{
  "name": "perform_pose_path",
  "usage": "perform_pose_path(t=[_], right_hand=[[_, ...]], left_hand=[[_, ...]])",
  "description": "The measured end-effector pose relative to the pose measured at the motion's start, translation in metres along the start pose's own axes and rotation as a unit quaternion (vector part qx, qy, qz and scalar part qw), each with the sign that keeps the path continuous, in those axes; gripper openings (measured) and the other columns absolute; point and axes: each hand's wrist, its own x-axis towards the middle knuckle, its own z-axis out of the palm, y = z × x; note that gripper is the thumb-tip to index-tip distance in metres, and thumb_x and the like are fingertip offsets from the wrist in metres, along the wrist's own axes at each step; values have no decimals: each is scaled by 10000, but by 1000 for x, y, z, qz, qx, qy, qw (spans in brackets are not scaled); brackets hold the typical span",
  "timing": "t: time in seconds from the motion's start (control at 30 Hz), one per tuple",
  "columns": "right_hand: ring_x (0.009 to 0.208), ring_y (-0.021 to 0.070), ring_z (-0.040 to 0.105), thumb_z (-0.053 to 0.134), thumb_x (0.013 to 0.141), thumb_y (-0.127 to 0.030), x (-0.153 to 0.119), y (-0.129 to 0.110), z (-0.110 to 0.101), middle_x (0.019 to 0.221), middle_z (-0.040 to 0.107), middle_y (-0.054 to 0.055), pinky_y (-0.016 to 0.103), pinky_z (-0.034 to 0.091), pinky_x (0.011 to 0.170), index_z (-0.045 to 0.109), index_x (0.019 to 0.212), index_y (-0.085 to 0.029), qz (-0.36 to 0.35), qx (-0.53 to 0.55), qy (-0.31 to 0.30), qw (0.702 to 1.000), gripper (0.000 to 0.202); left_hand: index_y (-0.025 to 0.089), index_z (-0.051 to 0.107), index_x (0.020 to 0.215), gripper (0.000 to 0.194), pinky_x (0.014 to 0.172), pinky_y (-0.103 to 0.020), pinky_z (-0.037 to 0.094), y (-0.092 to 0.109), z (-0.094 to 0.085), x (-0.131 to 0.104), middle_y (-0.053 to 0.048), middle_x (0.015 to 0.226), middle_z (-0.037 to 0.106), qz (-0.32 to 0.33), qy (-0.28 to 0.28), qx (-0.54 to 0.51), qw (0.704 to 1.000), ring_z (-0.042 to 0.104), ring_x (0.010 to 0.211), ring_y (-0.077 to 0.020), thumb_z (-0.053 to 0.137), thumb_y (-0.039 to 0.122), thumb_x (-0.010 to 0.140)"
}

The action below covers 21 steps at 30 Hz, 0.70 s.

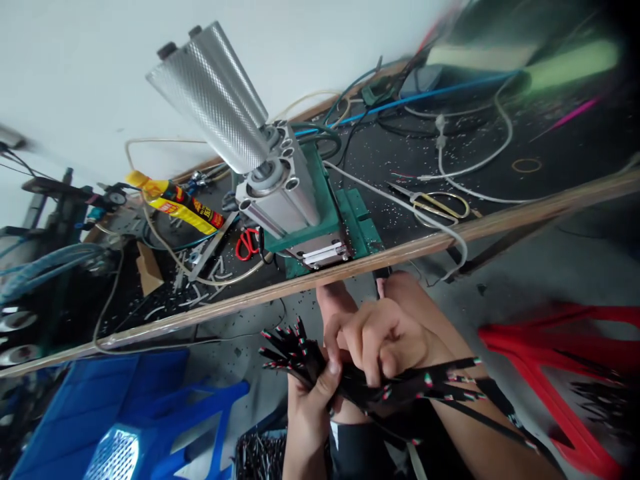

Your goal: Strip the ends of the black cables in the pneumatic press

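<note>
Fingers of the left hand (pixel 309 403) grip a bundle of black cables (pixel 367 398) below the table's (pixel 225 305) front edge, the right hand (pixel 387 337) curling over it, hold unclear; probably light and bendy, it suits mid-length gripping.

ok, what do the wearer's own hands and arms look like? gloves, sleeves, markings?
Left hand and right hand: both bare, no gloves. No sleeves on the visible forearms; no watch, rings or markings that I can see.
</note>
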Motion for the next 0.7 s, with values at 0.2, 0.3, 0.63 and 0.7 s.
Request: perform_pose_path(t=[0.2, 0.3, 0.63, 0.7], right_hand=[[619, 233, 678, 562, 1109, -696, -5, 11, 6, 689, 729, 67, 383, 588, 642, 856, 902, -240, 52, 32, 123, 991, 581], [645, 262, 689, 375, 1127, -788, -2, 17, 9, 686, 708, 85, 414, 609, 663, 848, 927, -223, 77, 17, 132, 988, 763], [678, 131, 551, 921, 939, -352, 1, 10, 11, 792, 694, -16, 256, 427, 616, 809, 869, -209, 128, -111, 98, 981, 195], [663, 125, 526, 889, 971, -406, 3, 11, 16, 742, 650, -24, 249, 404, 592, 745, 810, -200, 130, -93, 121, 980, 299]], left_hand=[[165, 878, 757, 506, 453, -204, 325, 11, 13, -9, -16, 571, 658, 3, 39, -2, 999, 441, 452, -85, 1106, 598, 627], [156, 891, 752, 520, 439, -205, 352, 13, 16, -11, -55, 638, 743, -9, 33, 2, 999, 466, 444, -81, 1107, 613, 627], [217, 921, 961, 525, 804, -343, 699, 13, 23, -11, -61, 863, 878, -7, 58, -71, 996, 845, 781, -272, 1170, 454, 565], [214, 928, 997, 540, 864, -387, 707, 14, 23, -11, -76, 905, 887, -13, 51, -77, 996, 861, 842, -302, 1165, 456, 577]])
